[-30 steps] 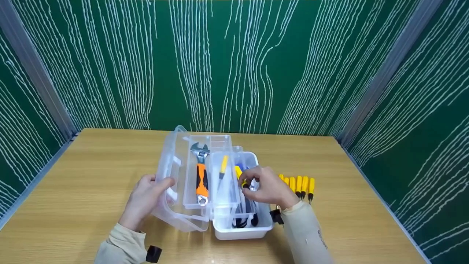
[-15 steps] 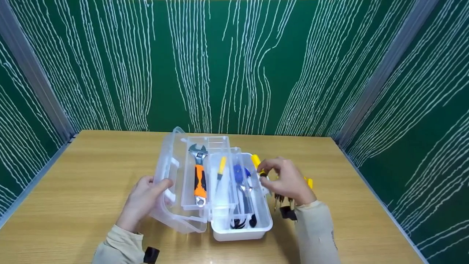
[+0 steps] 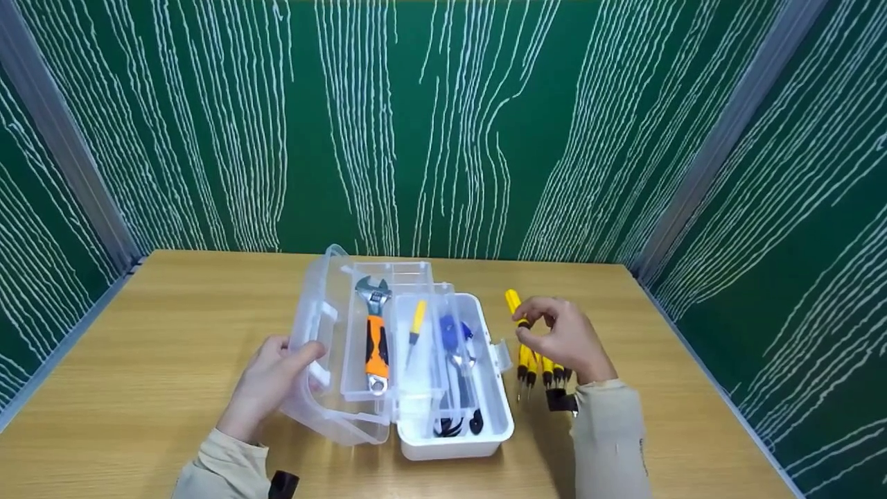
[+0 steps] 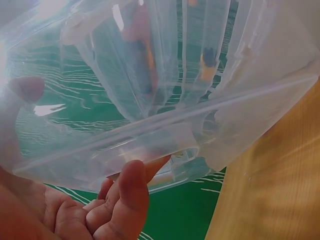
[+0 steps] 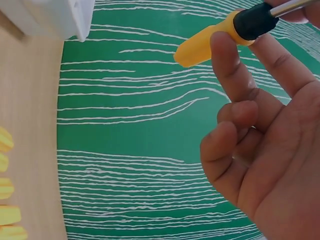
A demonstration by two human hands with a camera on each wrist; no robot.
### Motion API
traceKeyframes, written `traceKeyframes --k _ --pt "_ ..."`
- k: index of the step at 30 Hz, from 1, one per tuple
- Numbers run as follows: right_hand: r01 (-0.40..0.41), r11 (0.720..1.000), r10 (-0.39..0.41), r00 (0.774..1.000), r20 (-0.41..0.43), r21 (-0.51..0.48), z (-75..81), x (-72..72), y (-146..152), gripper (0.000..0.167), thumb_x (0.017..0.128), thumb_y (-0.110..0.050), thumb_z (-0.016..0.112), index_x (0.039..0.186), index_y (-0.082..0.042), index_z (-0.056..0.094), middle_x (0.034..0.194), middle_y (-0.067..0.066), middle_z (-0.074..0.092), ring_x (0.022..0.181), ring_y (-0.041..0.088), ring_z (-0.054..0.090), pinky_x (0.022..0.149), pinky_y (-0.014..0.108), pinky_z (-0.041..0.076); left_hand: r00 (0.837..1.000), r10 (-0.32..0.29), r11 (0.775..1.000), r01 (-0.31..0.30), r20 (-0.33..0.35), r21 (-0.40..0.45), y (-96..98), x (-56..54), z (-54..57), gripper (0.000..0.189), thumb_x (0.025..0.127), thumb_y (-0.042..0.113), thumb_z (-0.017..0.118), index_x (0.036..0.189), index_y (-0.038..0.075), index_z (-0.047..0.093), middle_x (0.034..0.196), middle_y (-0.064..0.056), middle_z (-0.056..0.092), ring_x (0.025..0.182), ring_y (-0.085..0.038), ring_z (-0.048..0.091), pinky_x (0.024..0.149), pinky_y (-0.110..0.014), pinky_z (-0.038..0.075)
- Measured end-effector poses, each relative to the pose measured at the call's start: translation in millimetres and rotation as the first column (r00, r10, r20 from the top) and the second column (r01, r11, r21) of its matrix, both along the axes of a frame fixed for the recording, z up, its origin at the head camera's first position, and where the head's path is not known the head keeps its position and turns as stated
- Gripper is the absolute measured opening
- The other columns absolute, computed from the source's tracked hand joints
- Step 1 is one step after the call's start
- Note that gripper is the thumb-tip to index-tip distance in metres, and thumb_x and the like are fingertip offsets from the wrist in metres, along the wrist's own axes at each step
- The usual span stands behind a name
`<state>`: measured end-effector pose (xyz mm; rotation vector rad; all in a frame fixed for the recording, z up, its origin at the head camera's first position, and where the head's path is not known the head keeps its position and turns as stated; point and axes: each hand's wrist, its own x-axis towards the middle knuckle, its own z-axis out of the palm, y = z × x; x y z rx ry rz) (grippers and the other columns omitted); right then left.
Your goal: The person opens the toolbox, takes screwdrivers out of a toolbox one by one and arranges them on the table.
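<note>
My left hand (image 3: 270,378) grips the edge of the clear, tilted lid (image 3: 312,402) of a toolbox, thumb inside and fingers behind. Right of the toolbox, my right hand (image 3: 565,339) pinches a yellow-handled screwdriver (image 5: 197,49) by its black collar; its metal shaft shows in the right wrist view. Beneath that hand several more yellow screwdrivers (image 3: 524,367) lie in a row on the table. The white toolbox base (image 3: 454,449) stands open. An orange-handled adjustable wrench (image 3: 376,346) lies in its upper clear tray, and a yellow-handled tool (image 3: 418,317) is beside it.
Inside the base, below the trays, lie a blue item (image 3: 452,333) and some black-ended pieces (image 3: 475,421). A clear latch (image 3: 502,355) sticks out on the base's right side. Green walls with white wavy lines (image 3: 443,138) enclose the wooden table (image 3: 208,298).
My right hand has lifted the screwdriver out of the toolbox and moved right with it, over the row of screwdrivers. My left hand keeps holding the lid.
</note>
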<state>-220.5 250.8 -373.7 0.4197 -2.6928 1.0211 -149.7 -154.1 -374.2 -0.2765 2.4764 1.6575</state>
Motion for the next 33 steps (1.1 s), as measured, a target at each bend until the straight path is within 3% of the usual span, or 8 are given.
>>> traceKeyframes --k 11,21,33 --pt "0.000 1.000 0.000 0.999 0.046 -0.010 -11.2 -9.0 8 0.012 0.079 -0.018 0.072 0.089 -0.024 0.069 0.085 -0.005 0.067 0.082 0.020 0.055 0.074 0.033 0.041 1.000 -0.007 1.000 0.007 0.022 -0.010 -1.2 -0.4 -0.9 0.072 0.086 0.057 0.058 0.132 0.005 0.040 0.127 -0.016 0.050 0.105 -0.029 0.054 0.085 -0.039 0.050" --pt "0.056 0.998 -0.057 0.993 0.100 0.009 -26.3 -19.3 15 0.011 0.079 -0.020 0.073 0.089 -0.024 0.070 0.086 -0.002 0.067 0.082 0.023 0.054 0.072 0.033 0.041 1.000 -0.009 0.999 0.010 -0.023 0.042 -1.2 -1.8 -2.0 0.058 0.089 0.048 0.058 0.123 0.003 0.045 0.114 -0.016 0.056 0.091 -0.025 0.059 0.076 -0.032 0.049" --pt "0.127 0.986 -0.152 0.951 0.270 0.106 -44.2 -32.7 14 0.015 0.079 -0.024 0.074 0.093 -0.022 0.069 0.092 0.005 0.066 0.075 0.023 0.055 0.056 0.027 0.047 0.999 -0.041 0.998 0.040 0.018 0.041 -3.6 -2.0 -3.9 0.070 0.089 0.060 0.053 0.131 0.006 0.039 0.120 -0.016 0.051 0.099 -0.026 0.057 0.083 -0.035 0.048"
